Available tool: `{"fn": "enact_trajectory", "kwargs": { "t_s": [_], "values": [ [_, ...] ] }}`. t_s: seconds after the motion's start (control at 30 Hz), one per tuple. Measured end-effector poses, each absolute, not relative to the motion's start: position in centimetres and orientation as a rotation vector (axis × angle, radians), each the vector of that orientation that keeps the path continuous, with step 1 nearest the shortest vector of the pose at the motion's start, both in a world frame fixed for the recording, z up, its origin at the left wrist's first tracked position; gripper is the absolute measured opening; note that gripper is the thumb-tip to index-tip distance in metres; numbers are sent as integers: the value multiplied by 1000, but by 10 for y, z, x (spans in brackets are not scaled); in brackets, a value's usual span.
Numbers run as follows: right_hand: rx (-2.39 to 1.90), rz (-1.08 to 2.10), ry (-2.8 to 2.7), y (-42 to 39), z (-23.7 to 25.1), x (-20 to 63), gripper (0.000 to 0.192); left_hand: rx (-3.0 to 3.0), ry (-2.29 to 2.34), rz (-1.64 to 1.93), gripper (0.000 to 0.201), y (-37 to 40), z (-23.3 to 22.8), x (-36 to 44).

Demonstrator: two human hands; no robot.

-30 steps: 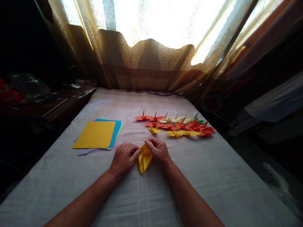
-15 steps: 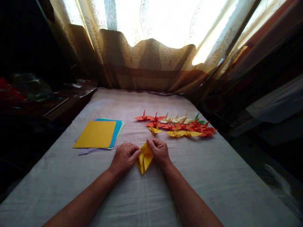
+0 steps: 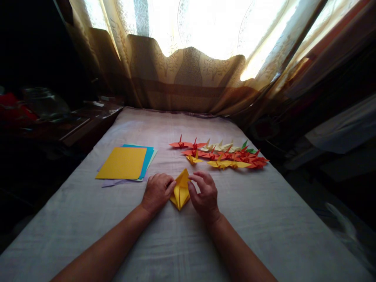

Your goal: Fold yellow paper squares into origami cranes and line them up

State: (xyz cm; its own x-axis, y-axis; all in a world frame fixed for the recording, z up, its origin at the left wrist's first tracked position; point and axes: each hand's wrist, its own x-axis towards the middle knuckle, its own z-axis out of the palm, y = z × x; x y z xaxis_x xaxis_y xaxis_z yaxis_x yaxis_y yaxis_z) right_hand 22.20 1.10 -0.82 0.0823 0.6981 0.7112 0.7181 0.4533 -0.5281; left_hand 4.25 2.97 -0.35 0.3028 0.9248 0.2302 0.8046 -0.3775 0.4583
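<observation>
"Where's the folded yellow paper point(image 3: 180, 192)?"
"On the pale cloth point(image 3: 176, 244). My left hand point(image 3: 158, 190) pinches one side; my right hand point(image 3: 206, 196), finger and thumb apart, is beside the other."
"Tricky?"
"Probably light, easily crumpled. I'd hold its edges softly."

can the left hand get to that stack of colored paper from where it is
Probably yes: the paper stack lies just ahead-left of the left hand and nothing stands between them, though that hand touches the folded yellow paper.
</observation>
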Motion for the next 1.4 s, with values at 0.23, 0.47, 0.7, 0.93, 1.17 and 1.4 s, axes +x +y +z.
{"fn": "enact_trajectory", "kwargs": {
  "t_s": [0.23, 0.47, 0.7, 0.93, 1.17, 1.4],
  "values": [
    [-1074, -55, -2193, -21, -1, 219, 17, 2339, 1595, 634, 14, 31, -4, 40],
    [-1128, 17, -2316, -23, -4, 215, 12, 2345, 1580, 607, 20, 33, 1, 34],
    [-1220, 115, -1840, -13, -10, 230, 25, 2363, 1585, 599, 23, 33, 0, 34],
    [-1627, 373, -1718, 10, -20, 241, 17, 2377, 1603, 583, 23, 31, 2, 35],
    [-1562, 406, -1811, 11, -17, 235, 17, 2389, 1607, 597, 24, 32, 0, 36],
    [-1525, 287, -1905, 11, -19, 231, 18, 2401, 1624, 569, 23, 32, 0, 37]
  ]
}}
